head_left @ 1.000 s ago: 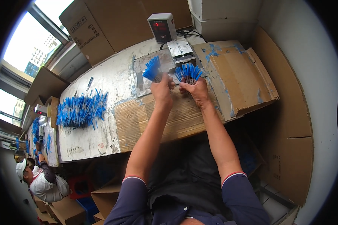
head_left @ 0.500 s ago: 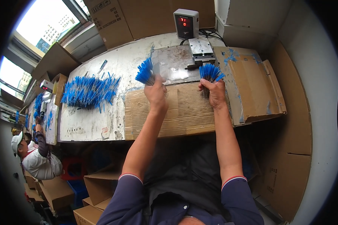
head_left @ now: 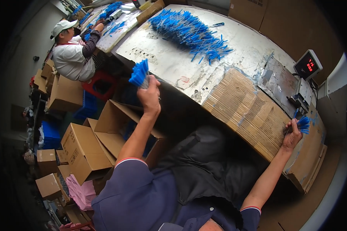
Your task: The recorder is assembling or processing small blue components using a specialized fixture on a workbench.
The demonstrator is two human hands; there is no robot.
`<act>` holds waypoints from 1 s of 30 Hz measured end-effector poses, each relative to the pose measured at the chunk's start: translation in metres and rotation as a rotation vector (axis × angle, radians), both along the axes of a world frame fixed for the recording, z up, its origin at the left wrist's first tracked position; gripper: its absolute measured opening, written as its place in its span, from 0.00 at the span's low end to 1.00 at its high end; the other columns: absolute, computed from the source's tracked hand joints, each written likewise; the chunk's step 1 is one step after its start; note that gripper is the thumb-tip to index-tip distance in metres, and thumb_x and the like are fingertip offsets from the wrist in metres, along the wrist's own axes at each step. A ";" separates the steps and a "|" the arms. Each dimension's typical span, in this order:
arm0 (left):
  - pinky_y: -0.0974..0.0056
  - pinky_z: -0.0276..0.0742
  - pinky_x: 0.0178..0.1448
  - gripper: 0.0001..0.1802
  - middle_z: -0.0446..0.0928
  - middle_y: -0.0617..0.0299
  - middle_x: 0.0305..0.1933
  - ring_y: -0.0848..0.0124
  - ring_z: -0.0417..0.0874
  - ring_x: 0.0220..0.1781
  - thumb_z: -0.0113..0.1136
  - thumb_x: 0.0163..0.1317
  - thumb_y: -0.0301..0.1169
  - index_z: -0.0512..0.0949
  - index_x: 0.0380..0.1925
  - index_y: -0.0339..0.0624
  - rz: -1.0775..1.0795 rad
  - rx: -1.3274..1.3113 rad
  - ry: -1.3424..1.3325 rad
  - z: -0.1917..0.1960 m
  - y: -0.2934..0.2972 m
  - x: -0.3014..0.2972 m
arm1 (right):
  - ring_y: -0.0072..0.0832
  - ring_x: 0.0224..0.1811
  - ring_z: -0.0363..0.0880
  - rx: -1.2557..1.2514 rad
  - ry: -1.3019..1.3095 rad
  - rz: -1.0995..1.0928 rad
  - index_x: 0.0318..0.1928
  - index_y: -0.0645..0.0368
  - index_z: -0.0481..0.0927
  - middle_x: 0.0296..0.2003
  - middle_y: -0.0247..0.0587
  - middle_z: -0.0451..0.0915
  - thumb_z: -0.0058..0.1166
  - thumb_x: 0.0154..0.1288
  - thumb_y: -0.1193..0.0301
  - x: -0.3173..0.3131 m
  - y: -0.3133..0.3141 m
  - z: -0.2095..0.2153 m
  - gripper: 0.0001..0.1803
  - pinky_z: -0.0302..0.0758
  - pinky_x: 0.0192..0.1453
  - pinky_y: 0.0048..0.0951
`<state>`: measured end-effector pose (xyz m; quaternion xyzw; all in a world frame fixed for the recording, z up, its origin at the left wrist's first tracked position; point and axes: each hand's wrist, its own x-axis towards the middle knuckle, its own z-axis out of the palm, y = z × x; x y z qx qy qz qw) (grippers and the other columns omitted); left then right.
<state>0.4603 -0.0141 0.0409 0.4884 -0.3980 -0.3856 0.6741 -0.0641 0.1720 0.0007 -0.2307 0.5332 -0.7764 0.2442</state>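
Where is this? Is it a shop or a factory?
Probably a small workshop or packing room. A big pile of blue-tipped sticks lies on a worn worktable, a digital scale stands at its end, open cardboard boxes crowd the floor, and another worker sits nearby.

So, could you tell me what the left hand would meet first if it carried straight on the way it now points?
Probably the open cardboard box on the floor left of the table: the left hand, gripping a blue bundle, reaches out over it. Depth is hard to judge.
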 end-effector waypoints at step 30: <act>0.73 0.66 0.32 0.08 0.78 0.64 0.30 0.80 0.70 0.26 0.56 0.76 0.29 0.78 0.47 0.35 -0.682 -0.038 0.086 0.003 0.005 -0.178 | 0.28 0.19 0.82 0.106 -0.060 -0.338 0.29 0.65 0.79 0.22 0.42 0.81 0.62 0.55 0.82 0.003 -0.024 0.014 0.04 0.82 0.20 0.29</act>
